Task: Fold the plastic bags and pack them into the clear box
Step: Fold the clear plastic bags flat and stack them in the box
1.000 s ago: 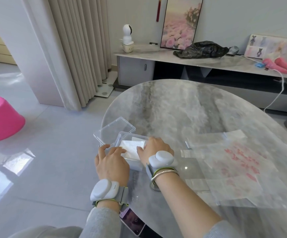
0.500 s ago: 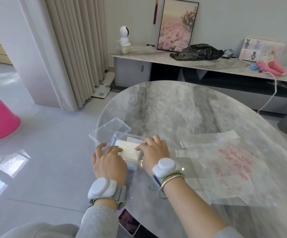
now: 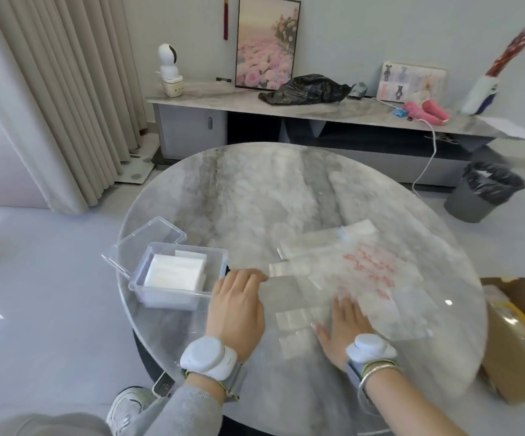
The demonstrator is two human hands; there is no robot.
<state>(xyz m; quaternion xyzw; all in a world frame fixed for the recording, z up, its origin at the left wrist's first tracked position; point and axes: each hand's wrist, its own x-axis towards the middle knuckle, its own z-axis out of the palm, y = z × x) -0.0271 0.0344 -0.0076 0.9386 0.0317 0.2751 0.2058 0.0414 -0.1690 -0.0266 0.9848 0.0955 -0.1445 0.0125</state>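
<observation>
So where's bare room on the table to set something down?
Bare: the far half of the table, beyond the clear box and plastic bags, and the strip along the near edge. Crowded: the box at the left edge, then the bags, with left hand and right hand on them.

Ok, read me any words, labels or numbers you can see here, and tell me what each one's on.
On the top plastic bag: red print in several lines, too blurred to read.
On the picture card leaning on the sideboard: bear figures, any lettering too small to read.
Nothing else readable.
</observation>
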